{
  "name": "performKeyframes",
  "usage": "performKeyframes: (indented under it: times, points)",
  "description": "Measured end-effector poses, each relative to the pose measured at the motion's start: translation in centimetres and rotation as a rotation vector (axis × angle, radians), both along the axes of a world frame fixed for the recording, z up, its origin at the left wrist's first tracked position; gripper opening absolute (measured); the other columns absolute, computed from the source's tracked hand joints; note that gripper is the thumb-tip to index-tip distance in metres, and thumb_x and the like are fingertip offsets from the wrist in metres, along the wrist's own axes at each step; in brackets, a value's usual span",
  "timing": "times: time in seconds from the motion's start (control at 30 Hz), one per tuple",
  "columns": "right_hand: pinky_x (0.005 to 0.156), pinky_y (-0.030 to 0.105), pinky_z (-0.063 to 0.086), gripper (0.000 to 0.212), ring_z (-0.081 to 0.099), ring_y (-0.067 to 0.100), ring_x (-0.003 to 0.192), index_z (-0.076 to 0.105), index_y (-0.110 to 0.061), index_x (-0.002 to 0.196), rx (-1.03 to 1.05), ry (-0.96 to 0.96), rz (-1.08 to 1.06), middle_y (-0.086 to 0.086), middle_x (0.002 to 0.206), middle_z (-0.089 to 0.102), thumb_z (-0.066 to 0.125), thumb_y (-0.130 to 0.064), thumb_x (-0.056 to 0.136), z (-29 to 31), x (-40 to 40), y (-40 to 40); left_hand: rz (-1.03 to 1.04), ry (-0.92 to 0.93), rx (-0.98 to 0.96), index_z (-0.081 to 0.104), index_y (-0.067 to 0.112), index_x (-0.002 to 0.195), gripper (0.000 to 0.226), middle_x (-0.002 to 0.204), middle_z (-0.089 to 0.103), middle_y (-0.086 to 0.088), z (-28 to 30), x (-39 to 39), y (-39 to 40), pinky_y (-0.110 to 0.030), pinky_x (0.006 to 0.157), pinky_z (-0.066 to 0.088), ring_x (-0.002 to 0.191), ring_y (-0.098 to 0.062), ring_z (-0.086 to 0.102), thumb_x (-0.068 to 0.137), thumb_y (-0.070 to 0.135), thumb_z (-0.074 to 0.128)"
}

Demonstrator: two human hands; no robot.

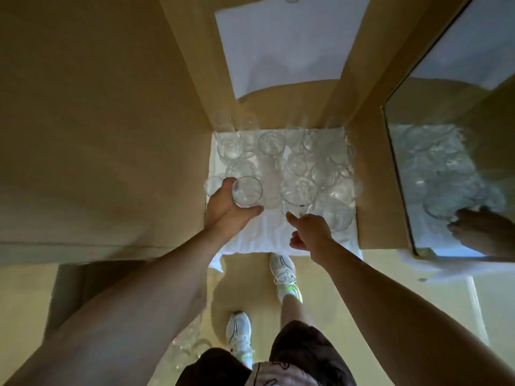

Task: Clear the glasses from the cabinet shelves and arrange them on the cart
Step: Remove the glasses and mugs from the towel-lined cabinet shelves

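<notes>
Several clear glasses stand on a white cloth (267, 232) that lines the cabinet shelf. My left hand (225, 207) grips one clear glass (247, 190) at the shelf's front left, fingers and thumb curled round its side. My right hand (309, 232) reaches to a larger clear glass (298, 195) near the middle front. Its fingertips touch the lower wall of that glass, and whether they close round it does not show. More glasses (326, 174) crowd the back and right of the shelf.
Brown wooden cabinet walls (178, 107) flank the shelf on both sides. An open glass door (446, 162) at the right mirrors the glasses and my hand. A few clear glasses (189, 344) show low down at the left, beside my white shoes on the floor.
</notes>
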State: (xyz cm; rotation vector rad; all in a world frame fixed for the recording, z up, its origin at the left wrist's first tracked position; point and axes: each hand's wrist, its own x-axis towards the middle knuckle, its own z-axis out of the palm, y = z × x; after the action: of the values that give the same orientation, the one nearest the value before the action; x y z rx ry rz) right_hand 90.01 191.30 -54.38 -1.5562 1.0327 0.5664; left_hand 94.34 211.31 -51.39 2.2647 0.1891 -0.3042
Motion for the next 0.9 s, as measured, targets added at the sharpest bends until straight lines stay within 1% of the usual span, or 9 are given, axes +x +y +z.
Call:
performKeyframes:
  times: [0.07, 0.2, 0.37, 0.47, 0.57, 0.67, 0.77, 0.83, 0.9]
  points:
    - [0.054, 0.034, 0.061, 0.036, 0.067, 0.027, 0.056, 0.065, -0.006, 0.081, -0.018, -0.055, -0.001, 0.015, 0.070, 0.065, 0.080, -0.038, 0.085, 2.7, -1.1, 0.3, -0.020, -0.036, -0.015, 0.051, 0.027, 0.118, 0.075, 0.104, 0.062, 0.010, 2.3, -0.8, 0.7, -0.025, 0.074, 0.041, 0.096, -0.017, 0.062, 0.057, 0.051, 0.089]
    - [0.058, 0.039, 0.063, 0.033, 0.067, 0.026, 0.056, 0.063, -0.010, 0.083, -0.066, -0.172, -0.017, 0.013, 0.073, 0.064, 0.076, -0.040, 0.088, 8.4, -3.8, 0.9, -0.045, -0.124, -0.065, 0.050, 0.026, 0.125, 0.078, 0.114, 0.059, 0.008, 7.4, -2.6, 1.3, -0.024, 0.074, 0.043, 0.105, -0.017, 0.059, 0.061, 0.051, 0.087]
    - [0.055, 0.037, 0.062, 0.031, 0.068, 0.024, 0.060, 0.063, -0.011, 0.085, -0.102, -0.299, -0.040, 0.012, 0.074, 0.064, 0.074, -0.040, 0.091, 15.2, -7.3, 1.6, -0.065, -0.216, -0.188, 0.051, 0.026, 0.114, 0.072, 0.106, 0.060, 0.009, 13.9, -5.3, 1.0, -0.043, 0.078, 0.055, 0.096, -0.023, 0.064, 0.054, 0.055, 0.079]
    - [0.052, 0.033, 0.060, 0.033, 0.069, 0.024, 0.060, 0.063, -0.010, 0.086, -0.138, -0.341, -0.037, 0.013, 0.075, 0.065, 0.072, -0.041, 0.092, 18.5, -9.2, 1.5, -0.029, -0.245, -0.286, 0.055, 0.026, 0.109, 0.066, 0.099, 0.061, 0.009, 17.0, -6.9, 0.5, -0.033, 0.078, 0.050, 0.095, -0.018, 0.063, 0.053, 0.051, 0.078]
    - [0.052, 0.034, 0.060, 0.032, 0.068, 0.024, 0.059, 0.062, -0.013, 0.087, -0.133, -0.400, -0.059, 0.013, 0.075, 0.064, 0.074, -0.042, 0.090, 20.7, -10.9, 0.9, -0.049, -0.265, -0.355, 0.057, 0.023, 0.123, 0.070, 0.110, 0.062, 0.007, 19.7, -8.2, 0.0, -0.031, 0.091, 0.049, 0.105, -0.015, 0.061, 0.061, 0.042, 0.084]
    - [0.054, 0.037, 0.061, 0.038, 0.068, 0.023, 0.058, 0.062, -0.012, 0.097, -0.112, -0.453, -0.069, 0.010, 0.071, 0.063, 0.076, -0.047, 0.087, 22.2, -12.8, 0.0, -0.084, -0.298, -0.377, 0.057, 0.029, 0.113, 0.055, 0.102, 0.060, 0.017, 21.6, -9.5, -0.7, -0.024, 0.080, 0.047, 0.096, -0.005, 0.061, 0.069, 0.032, 0.089]
    - [0.059, 0.042, 0.063, 0.049, 0.065, 0.022, 0.055, 0.061, -0.009, 0.105, -0.100, -0.496, -0.044, 0.006, 0.060, 0.061, 0.078, -0.050, 0.084, 23.8, -14.9, -1.4, -0.078, -0.365, -0.385, 0.054, 0.037, 0.101, 0.051, 0.095, 0.060, 0.023, 23.4, -11.6, -1.9, -0.011, 0.069, 0.043, 0.089, 0.012, 0.060, 0.065, 0.037, 0.090]
    - [0.055, 0.036, 0.061, 0.055, 0.068, 0.023, 0.054, 0.059, -0.010, 0.110, -0.116, -0.518, -0.020, 0.007, 0.062, 0.064, 0.080, -0.051, 0.081, 24.9, -16.6, -2.6, -0.057, -0.384, -0.390, 0.053, 0.040, 0.105, 0.056, 0.098, 0.059, 0.022, 24.6, -13.4, -3.3, -0.017, 0.072, 0.046, 0.091, 0.009, 0.058, 0.061, 0.050, 0.087]
    - [0.053, 0.032, 0.059, 0.051, 0.069, 0.021, 0.053, 0.061, -0.010, 0.101, -0.125, -0.553, 0.009, 0.006, 0.060, 0.065, 0.081, -0.052, 0.079, 26.1, -18.9, -4.1, -0.039, -0.397, -0.392, 0.053, 0.035, 0.107, 0.062, 0.102, 0.060, 0.013, 25.4, -15.4, -5.0, -0.031, 0.079, 0.050, 0.096, -0.006, 0.059, 0.058, 0.057, 0.084]
